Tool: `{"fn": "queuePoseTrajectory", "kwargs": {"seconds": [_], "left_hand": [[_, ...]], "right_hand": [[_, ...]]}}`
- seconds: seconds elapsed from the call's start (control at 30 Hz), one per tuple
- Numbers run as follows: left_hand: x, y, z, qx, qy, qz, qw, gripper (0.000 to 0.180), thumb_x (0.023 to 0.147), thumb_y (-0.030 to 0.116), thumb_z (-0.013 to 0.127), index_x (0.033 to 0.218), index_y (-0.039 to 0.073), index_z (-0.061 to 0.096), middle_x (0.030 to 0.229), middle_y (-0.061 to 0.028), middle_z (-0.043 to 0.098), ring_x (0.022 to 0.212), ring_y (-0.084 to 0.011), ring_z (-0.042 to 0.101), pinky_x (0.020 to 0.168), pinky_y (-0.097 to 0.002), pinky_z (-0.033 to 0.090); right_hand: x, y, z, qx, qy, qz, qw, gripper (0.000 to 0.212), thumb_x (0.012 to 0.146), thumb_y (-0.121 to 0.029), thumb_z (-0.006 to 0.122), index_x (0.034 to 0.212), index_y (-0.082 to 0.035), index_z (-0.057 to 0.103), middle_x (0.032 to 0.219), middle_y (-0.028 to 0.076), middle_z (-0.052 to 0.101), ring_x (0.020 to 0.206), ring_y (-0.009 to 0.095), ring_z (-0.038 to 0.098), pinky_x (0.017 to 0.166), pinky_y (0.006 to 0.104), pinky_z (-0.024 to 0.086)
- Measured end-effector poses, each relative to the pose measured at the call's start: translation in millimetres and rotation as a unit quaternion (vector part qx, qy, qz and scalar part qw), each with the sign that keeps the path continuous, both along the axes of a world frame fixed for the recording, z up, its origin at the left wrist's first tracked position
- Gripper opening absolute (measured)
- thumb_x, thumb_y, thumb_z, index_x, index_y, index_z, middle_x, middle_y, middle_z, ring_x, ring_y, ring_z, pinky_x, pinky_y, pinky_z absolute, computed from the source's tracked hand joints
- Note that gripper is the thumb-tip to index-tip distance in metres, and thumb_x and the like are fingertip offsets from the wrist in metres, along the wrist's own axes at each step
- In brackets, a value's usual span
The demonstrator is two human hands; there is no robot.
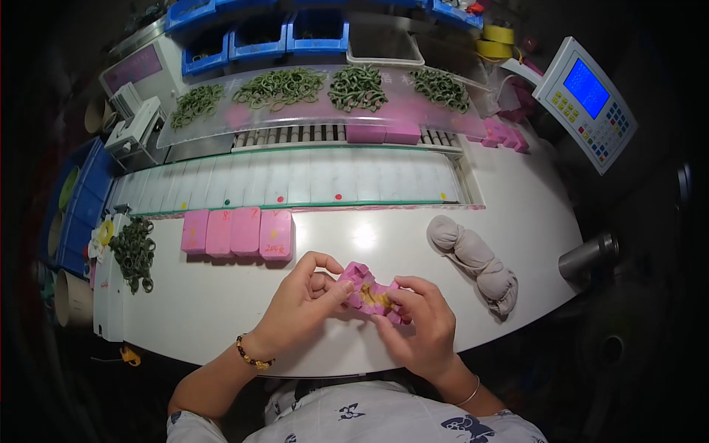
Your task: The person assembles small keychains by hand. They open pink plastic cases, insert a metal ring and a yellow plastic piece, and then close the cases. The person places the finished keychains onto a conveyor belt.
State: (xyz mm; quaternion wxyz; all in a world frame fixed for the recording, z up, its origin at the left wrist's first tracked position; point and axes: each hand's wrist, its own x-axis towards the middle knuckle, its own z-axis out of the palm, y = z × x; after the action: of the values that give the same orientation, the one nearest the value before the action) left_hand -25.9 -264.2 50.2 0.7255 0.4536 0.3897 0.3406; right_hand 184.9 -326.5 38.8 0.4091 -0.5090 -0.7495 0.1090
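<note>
Over the near edge of the white table, a pink rubber mold (360, 273) is held between my two hands. It is bent and spread, baring a yellowish hollow in its middle. My left hand (306, 299) pinches its left end between thumb and fingers. At the other end, the fingers of my right hand (422, 317) grip the mold's right side. What lies deeper inside the hollow cannot be made out. Just beyond my left hand, several closed pink mold blocks (244, 232) stand side by side in a row.
A knotted grey cloth bundle (476, 258) lies to the right, near a metal cylinder (588, 255). Dark green rings (133, 251) are heaped at left. Farther back are a long white-panelled strip (288, 177), a clear shelf with green ring piles (281, 87), blue bins (317, 33) and a keypad console (586, 103).
</note>
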Motion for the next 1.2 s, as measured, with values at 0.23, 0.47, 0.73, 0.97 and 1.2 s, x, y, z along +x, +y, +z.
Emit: {"fn": "queuePoseTrajectory", "kwargs": {"seconds": [0.23, 0.47, 0.73, 0.97, 1.2], "left_hand": [[-7, 4, -5, 0.015, -0.003, -0.024, 1.0, 0.028, 0.105, 0.016, 0.055, 0.126, 0.002, 0.044, 0.099, -0.0102, 0.07, 0.09, -0.0116, 0.068, 0.082, -0.0277, 0.056], [-9, 3, -8, 0.057, 0.023, -0.044, 0.997, 0.033, 0.106, 0.014, 0.052, 0.136, 0.002, 0.044, 0.101, -0.0072, 0.068, 0.089, -0.0099, 0.067, 0.084, -0.028, 0.055], [4, -3, 3, 0.218, 0.156, -0.055, 0.962, 0.035, 0.103, 0.011, 0.053, 0.137, 0.003, 0.049, 0.114, -0.01, 0.068, 0.097, -0.0132, 0.068, 0.087, -0.0285, 0.055], [5, -1, 1, 0.271, 0.171, -0.072, 0.944, 0.038, 0.098, 0.016, 0.065, 0.133, 0.004, 0.056, 0.114, -0.0092, 0.062, 0.101, -0.0158, 0.064, 0.084, -0.0314, 0.056], [5, 0, -11, 0.246, 0.105, -0.062, 0.961, 0.042, 0.095, 0.023, 0.069, 0.133, 0.008, 0.06, 0.112, -0.012, 0.058, 0.098, -0.0201, 0.061, 0.085, -0.0304, 0.051]], "right_hand": [[-12, 10, 9, 0.015, -0.065, -0.019, 0.998, 0.057, 0.07, -0.012, 0.086, 0.12, -0.004, 0.059, 0.096, 0.011, 0.068, 0.077, 0.028, 0.065, 0.064, 0.0367, 0.052], [-19, 16, 15, -0.011, -0.132, -0.032, 0.991, 0.059, 0.069, -0.015, 0.085, 0.121, -0.005, 0.059, 0.083, 0.009, 0.063, 0.07, 0.027, 0.061, 0.059, 0.0383, 0.048], [-22, 21, 18, -0.045, -0.123, -0.039, 0.991, 0.06, 0.073, -0.015, 0.082, 0.125, -0.004, 0.055, 0.082, 0.011, 0.061, 0.074, 0.03, 0.062, 0.063, 0.0406, 0.049], [-20, 26, 20, -0.053, -0.039, 0.028, 0.997, 0.063, 0.074, -0.006, 0.078, 0.132, -0.003, 0.052, 0.118, 0.021, 0.062, 0.103, 0.036, 0.064, 0.084, 0.0411, 0.053], [10, 25, 27, -0.128, 0.051, 0.122, 0.983, 0.075, 0.074, -0.001, 0.077, 0.144, -0.004, 0.049, 0.142, 0.016, 0.053, 0.122, 0.03, 0.054, 0.093, 0.0389, 0.051]]}}
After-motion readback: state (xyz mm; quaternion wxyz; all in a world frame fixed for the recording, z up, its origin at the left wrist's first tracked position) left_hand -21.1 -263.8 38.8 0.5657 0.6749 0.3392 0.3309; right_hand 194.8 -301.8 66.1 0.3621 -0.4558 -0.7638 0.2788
